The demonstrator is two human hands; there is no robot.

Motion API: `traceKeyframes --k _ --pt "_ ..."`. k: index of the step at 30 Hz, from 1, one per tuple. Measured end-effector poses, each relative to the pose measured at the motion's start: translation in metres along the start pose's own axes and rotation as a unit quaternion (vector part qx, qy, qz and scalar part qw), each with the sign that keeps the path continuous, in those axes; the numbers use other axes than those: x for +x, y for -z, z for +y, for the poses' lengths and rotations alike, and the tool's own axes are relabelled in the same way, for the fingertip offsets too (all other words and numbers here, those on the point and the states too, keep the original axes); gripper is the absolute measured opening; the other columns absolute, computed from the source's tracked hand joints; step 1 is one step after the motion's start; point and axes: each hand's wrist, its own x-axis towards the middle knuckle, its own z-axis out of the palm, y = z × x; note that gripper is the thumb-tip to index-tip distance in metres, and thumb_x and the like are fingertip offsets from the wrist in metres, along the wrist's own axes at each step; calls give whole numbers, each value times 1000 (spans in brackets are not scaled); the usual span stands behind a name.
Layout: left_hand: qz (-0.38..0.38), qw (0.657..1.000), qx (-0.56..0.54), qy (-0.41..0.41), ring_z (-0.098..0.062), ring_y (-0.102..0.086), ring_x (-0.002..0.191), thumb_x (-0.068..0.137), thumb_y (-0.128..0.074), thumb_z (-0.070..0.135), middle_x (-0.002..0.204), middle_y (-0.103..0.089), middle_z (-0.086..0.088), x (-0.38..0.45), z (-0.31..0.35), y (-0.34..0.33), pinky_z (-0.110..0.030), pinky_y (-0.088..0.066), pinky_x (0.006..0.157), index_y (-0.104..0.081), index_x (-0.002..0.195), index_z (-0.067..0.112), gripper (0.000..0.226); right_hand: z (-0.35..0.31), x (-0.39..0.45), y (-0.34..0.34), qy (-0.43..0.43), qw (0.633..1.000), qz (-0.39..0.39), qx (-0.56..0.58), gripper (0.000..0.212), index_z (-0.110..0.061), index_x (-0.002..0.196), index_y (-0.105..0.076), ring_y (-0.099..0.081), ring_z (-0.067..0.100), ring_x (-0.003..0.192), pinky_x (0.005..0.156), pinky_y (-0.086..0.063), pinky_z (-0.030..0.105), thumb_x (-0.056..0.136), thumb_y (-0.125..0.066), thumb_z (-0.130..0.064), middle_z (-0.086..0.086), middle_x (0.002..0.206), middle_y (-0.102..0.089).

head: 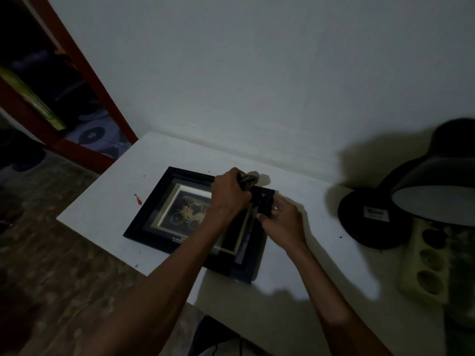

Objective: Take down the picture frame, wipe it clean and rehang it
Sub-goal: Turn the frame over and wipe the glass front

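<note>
Head view: dim room, white table (108, 206) against a white wall (257, 73). Picture frame (164, 201) lies flat, face up, on the table, near the wall edge; black moulding, pale inner mat, a small gold carriage-like figure in the middle, a small label strip on its near edge.

Left hand (228, 194) is over the frame's far right part, fingers curled tight round a bunched dark cloth (248, 179); the cloth sticks out past the knuckles, at the frame's far edge. Whether the cloth actually presses on the frame there, cannot tell, too dark.

Right hand (282, 222) is at the frame's right far corner, thumb and fingers pinching the dark moulding, fingers partly curled, not a full fist. Both forearms come in from the bottom, the left one crossing over the frame's glass.

Rest: black desk lamp (424, 196) on the right of the table, round base with a white sticker, shade tilted. Beige power strip (426, 263) just beside the lamp base, blurred. Small red mark (138, 199) on the table, left of the frame. Red-brown shelf (84, 73) at left, dark contents unclear.
</note>
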Motion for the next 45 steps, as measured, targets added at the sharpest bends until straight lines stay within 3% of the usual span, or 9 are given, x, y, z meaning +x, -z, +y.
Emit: traceKeyframes --k 7,11,14,21,26,29,35,41,45 --pt "-34 997 -64 -15 -24 -66 80 67 -70 14 86 -71 -5 -28 22 -25 -25 -43 65 -63 95 15 29 3 -1 4 -2 998 -34 46 45 -49 88 -65 -69 5 81 77 -59 38 67 -62 -9 -17 85 -72" --pt "-36 995 -84 -29 -21 -69 84 72 -72 12 90 -73 -3 -12 11 -5 -22 -49 67 -68 96 14 25 7 -1 11 -14 994 -66 90 71 -36 135 -55 -63 -13 84 66 -52 11 73 -73 -5 -43 93 -60" --pt "2 997 -59 -57 -24 -69 92 72 -70 7 97 -75 -7 6 10 10 -29 -56 78 -70 103 16 33 9 -1 14 -29 990 -81 112 82 -26 148 -44 -62 -5 96 72 -51 13 76 -76 -3 -26 126 -48" --pt "-150 969 90 -174 -34 -66 94 72 -62 -3 103 -72 -13 8 18 1 -41 -54 77 -67 112 15 44 8 3 23 -107 952 -69 277 51 1 132 -57 -67 22 102 86 -55 26 85 -57 22 19 125 -65" --pt "-171 957 85 -220 -31 -63 99 68 -63 -8 108 -69 -15 0 4 4 -40 -50 81 -66 116 12 51 7 11 33 -186 881 -83 426 44 3 134 -50 -62 26 107 90 -51 31 95 -35 14 16 122 -61" --pt "-166 955 67 -234 -30 -63 102 69 -64 -8 110 -69 -13 -7 -1 2 -40 -50 82 -67 113 12 49 7 18 34 -209 851 -75 475 32 3 130 -53 -62 30 109 88 -53 33 98 -46 4 21 120 -63" --pt "-161 952 46 -256 -30 -62 104 64 -58 -13 110 -68 -13 -20 -7 3 -40 -51 82 -68 112 9 54 -2 28 28 -207 888 -64 404 27 2 121 -62 -67 18 94 72 -54 24 95 -63 -8 13 112 -69" --pt "-149 950 6 -274 -31 -64 102 54 -58 -17 110 -70 -15 -44 -16 7 -36 -53 84 -70 110 6 62 -8 31 26 -221 897 -37 380 12 5 103 -65 -64 25 90 78 -55 28 94 -62 -1 15 100 -67" --pt "-153 943 12 -297 -24 -63 104 53 -56 -17 114 -70 -9 -61 -22 15 -30 -51 84 -70 115 10 68 -9 26 22 -204 912 -25 354 35 10 120 -60 -63 20 97 84 -53 23 87 -70 3 17 115 -64"
